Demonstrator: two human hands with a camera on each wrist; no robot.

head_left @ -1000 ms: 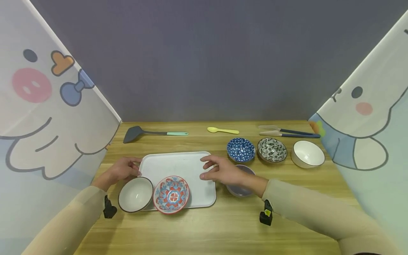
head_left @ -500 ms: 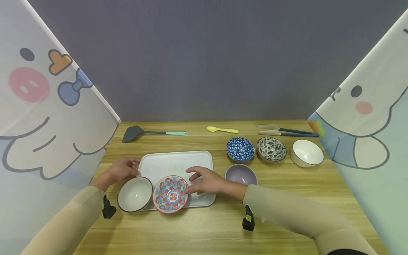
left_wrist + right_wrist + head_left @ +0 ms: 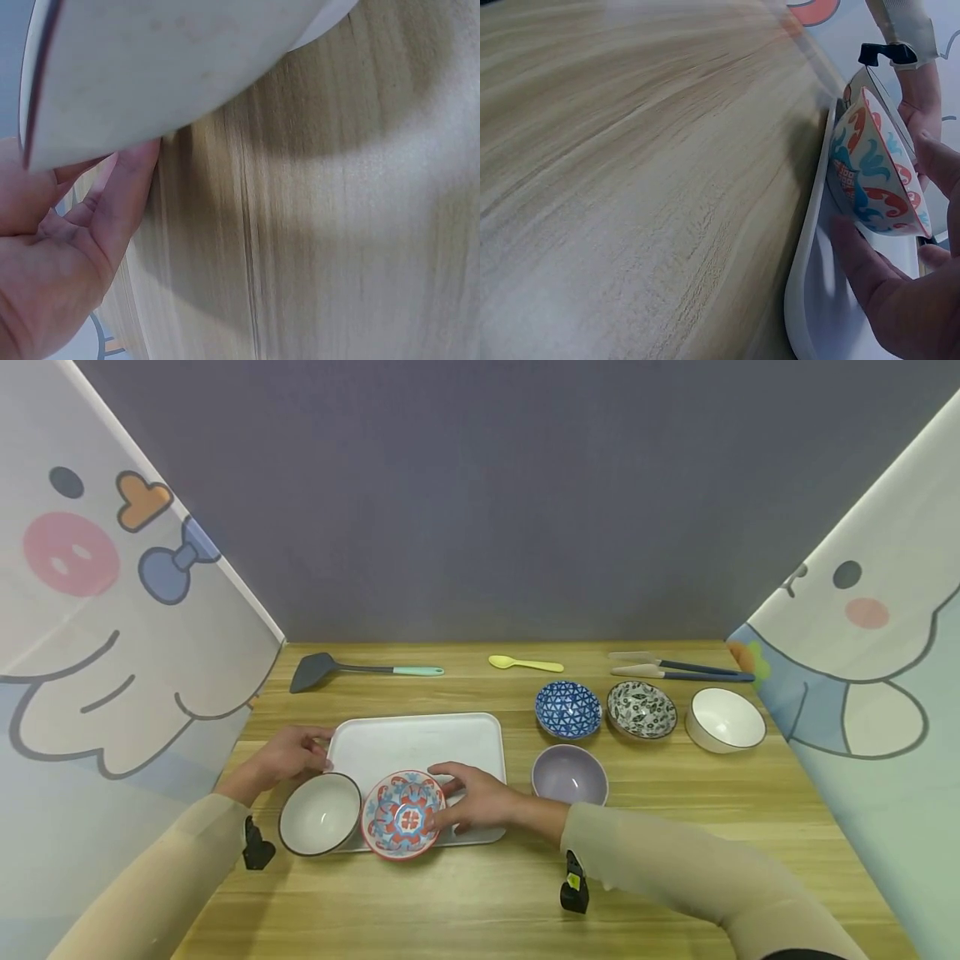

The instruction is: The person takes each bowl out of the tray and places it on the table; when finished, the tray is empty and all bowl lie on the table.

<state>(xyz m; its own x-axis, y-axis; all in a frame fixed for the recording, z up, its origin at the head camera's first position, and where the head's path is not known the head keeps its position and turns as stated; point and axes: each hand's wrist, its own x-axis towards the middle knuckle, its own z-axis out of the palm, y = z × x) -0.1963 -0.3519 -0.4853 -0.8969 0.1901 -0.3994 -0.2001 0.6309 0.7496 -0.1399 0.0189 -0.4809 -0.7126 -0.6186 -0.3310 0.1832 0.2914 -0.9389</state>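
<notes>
In the head view my left hand (image 3: 288,756) is at the left edge of a white rectangular tray (image 3: 416,737), thumb and fingers at its rim. The left wrist view shows that hand's fingertips partly hidden behind a white bowl (image 3: 165,67). This dark-rimmed bowl sits at the tray's front left. Beside it on the tray stands a red-and-blue patterned bowl (image 3: 402,816). My right hand (image 3: 476,797) grips this bowl's right side, thumb over the rim. In the right wrist view, a finger (image 3: 855,251) of it lies low by the patterned bowl's foot.
Right of the tray stand a purple bowl (image 3: 570,774), a blue patterned bowl (image 3: 568,710), a black-and-white floral bowl (image 3: 641,710) and a white bowl (image 3: 725,721). Along the back lie a spatula (image 3: 360,669), a yellow spoon (image 3: 527,664) and tongs (image 3: 682,673). Walls enclose the table.
My right hand has moved left and toward the front, from over the tray's right edge to the patterned bowl, and has taken hold of it. The left hand has stayed at the tray.
</notes>
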